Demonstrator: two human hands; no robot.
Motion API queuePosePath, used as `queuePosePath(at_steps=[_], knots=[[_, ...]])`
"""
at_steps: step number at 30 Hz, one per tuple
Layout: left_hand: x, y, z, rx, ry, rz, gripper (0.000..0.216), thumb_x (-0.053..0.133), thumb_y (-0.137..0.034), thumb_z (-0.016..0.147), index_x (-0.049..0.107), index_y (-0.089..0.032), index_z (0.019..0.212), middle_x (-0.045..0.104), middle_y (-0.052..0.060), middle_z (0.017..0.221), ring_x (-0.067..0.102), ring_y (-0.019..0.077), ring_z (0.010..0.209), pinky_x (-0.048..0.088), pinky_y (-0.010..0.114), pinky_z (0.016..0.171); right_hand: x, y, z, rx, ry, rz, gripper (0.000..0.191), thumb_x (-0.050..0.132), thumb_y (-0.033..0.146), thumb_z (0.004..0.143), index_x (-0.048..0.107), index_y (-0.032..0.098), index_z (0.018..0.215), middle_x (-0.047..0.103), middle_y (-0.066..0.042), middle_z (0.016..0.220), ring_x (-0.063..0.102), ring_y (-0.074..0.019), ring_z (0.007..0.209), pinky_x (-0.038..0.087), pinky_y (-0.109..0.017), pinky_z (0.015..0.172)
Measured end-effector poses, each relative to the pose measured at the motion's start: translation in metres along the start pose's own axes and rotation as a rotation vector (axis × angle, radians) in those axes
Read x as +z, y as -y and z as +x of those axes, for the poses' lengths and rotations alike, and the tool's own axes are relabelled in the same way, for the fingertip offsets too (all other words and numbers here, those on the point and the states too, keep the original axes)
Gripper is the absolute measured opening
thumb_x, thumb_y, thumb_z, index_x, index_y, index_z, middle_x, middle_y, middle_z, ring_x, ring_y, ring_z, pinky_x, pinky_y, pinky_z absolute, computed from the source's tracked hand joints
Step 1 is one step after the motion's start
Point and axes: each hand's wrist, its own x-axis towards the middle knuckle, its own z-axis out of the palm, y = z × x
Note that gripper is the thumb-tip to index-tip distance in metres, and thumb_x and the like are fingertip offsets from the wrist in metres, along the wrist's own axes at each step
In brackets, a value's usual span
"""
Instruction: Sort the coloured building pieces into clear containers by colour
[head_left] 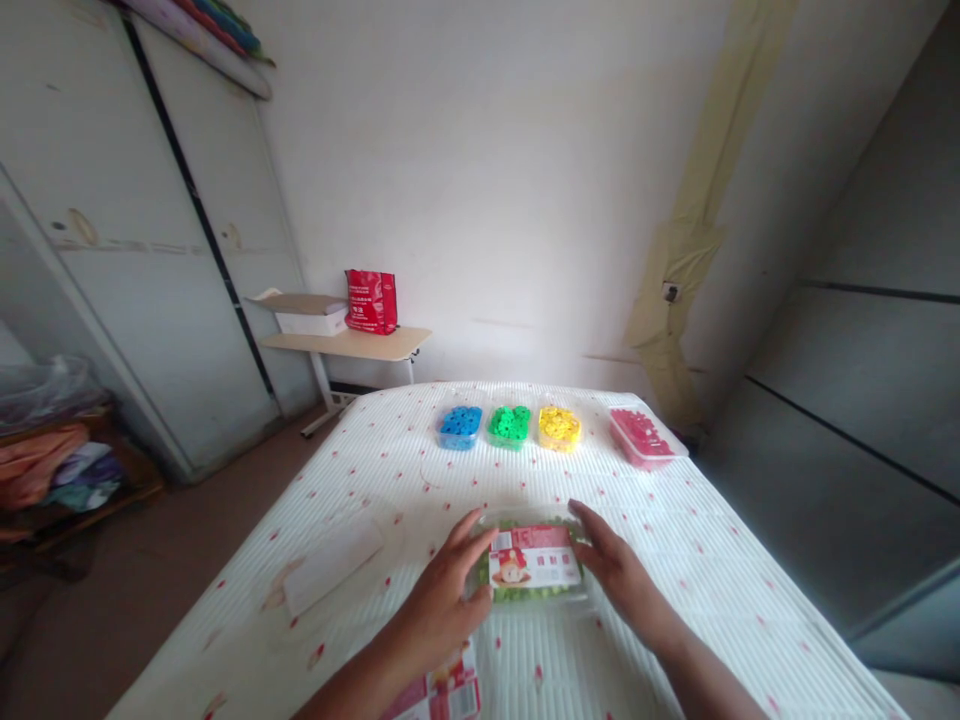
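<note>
In front of me on the table lies a clear plastic box (536, 595) with green pieces inside and a red-and-white printed label (534, 555) on top. My left hand (450, 580) grips its left end, thumb near the front corner and fingers over the lid's edge. At the opposite end, my right hand (611, 570) holds the box with fingers along the side and back corner. A pink-and-white printed card or pack with a barcode (454, 692) is partly hidden under my left forearm. Left of my hands lies a white rectangular piece (334, 568), apparently on a clear lid.
Across the table's far side stand open tubs of blue pieces (460, 425), green pieces (510, 424), yellow pieces (559, 427) and pink pieces (643, 436). Behind at left, a small desk (382, 343) bears a red bag (371, 302) and a white box (311, 322).
</note>
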Motion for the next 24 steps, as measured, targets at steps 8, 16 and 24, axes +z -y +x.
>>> queuePosePath(at_steps=[8,16,24], knots=[[0.008,0.007,0.023,-0.109,-0.171,-0.168,0.039,0.046,-0.006,0.067,0.065,-0.019,0.098,0.059,0.007,0.113,0.055,0.019,0.107,0.044,0.035,0.091,0.006,0.011,0.023,0.236,-0.041,0.324,0.035,0.066,0.016,0.058,0.065,0.018,0.093,0.064,0.0,0.077,0.059,-0.0164,0.072,0.044,-0.029,0.065],[0.014,0.003,0.01,-0.191,-0.126,-0.306,0.05,0.046,-0.012,0.071,0.054,-0.021,0.12,0.049,0.006,0.13,0.045,0.019,0.119,0.04,0.033,0.094,0.002,0.007,0.014,0.32,0.09,0.601,0.035,0.066,0.014,0.057,0.062,0.018,0.092,0.063,0.002,0.073,0.06,-0.0154,0.068,0.045,-0.032,0.073],[0.007,0.007,0.028,-0.27,-0.115,-0.329,0.053,0.043,-0.008,0.064,0.058,-0.017,0.114,0.057,0.006,0.122,0.05,0.0186,0.114,0.035,0.03,0.099,0.009,0.02,0.012,0.244,-0.044,0.199,0.036,0.063,0.029,0.063,0.062,0.019,0.098,0.065,-0.003,0.09,0.06,-0.0209,0.083,0.046,-0.033,0.073]])
